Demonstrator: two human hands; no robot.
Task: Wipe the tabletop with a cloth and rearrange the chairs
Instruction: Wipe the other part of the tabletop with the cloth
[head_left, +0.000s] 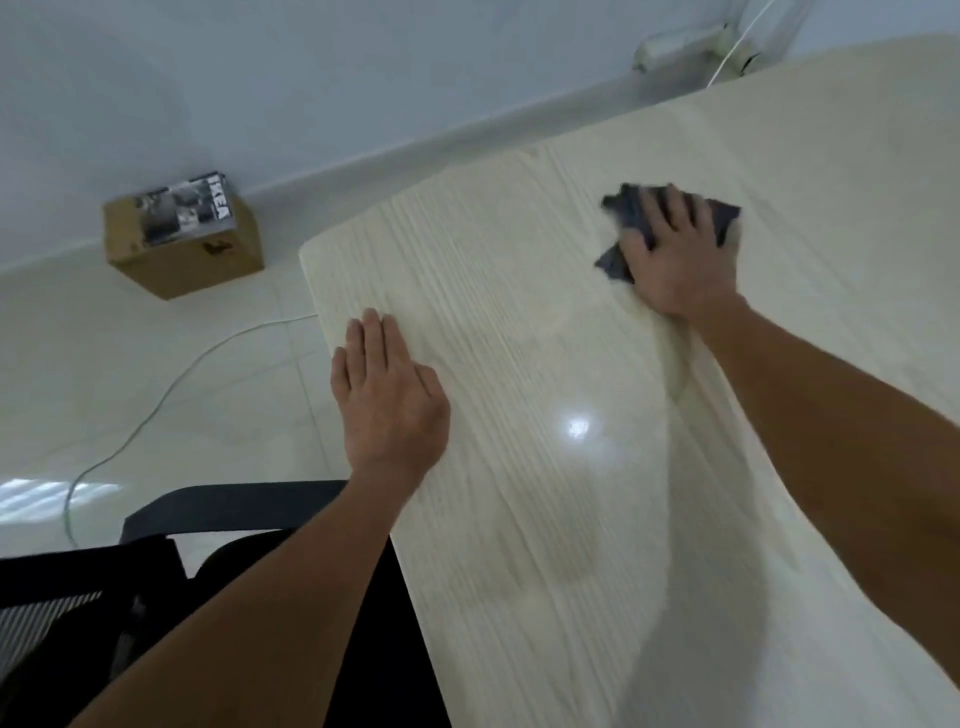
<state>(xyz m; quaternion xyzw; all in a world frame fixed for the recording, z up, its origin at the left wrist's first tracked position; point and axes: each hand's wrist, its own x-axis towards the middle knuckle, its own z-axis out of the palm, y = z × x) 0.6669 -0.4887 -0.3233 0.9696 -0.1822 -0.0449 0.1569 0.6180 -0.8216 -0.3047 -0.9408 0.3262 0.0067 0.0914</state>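
Observation:
A pale wood-grain tabletop (519, 322) fills the right and middle of the view. My right hand (675, 260) presses flat on a dark grey cloth (631, 213) toward the table's far side, fingers spread over it. The cloth's corners stick out beyond my fingers and below my thumb. My left hand (387, 395) lies flat and empty on the table near its left edge, fingers together. A black chair (156, 566) with a mesh back stands at the lower left, partly under my left forearm and against the table's edge.
A cardboard box (192, 254) with a catalogue on top sits on the tiled floor by the wall at left. A white cable (156, 405) runs across the floor. A white power strip (685, 44) lies by the wall behind the table.

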